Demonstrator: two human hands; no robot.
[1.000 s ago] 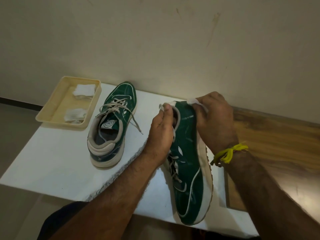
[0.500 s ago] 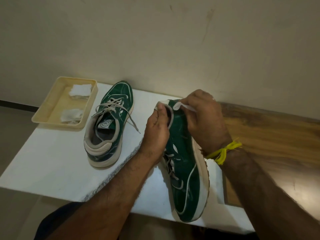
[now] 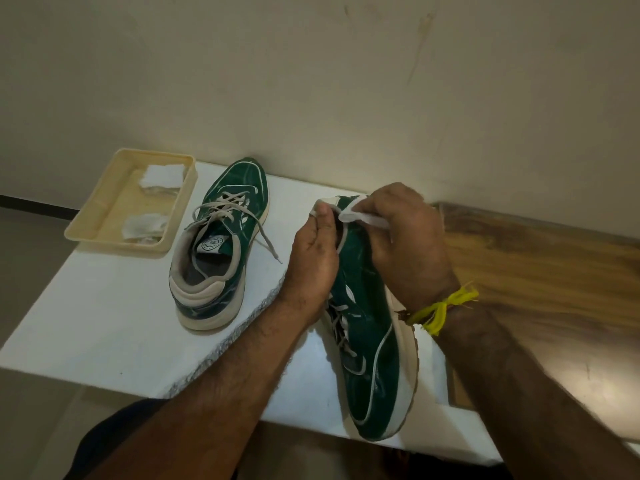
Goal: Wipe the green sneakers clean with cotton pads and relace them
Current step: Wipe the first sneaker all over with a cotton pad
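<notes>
Presently, head view: left hand [image 3: 313, 258] grips the heel collar of the near sneaker [image 3: 372, 344], thumb inside. It lies tilted on its side on the table [image 3: 104, 323], long axis running toe-near, heel-far. Right hand [image 3: 403, 240] pinches a pad [image 3: 363, 218] against the collar, directly under its fingers. Second sneaker [image 3: 218, 251] stands upright, laced, left. Tray [image 3: 181, 202] holds two more pads [image 3: 162, 176].

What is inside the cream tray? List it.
Inside the cream tray lie two white cotton pads: one at the far end, one nearer. Under the nearer pad something pale shows, too small to identify. The tray's bare floor shows between them.
</notes>
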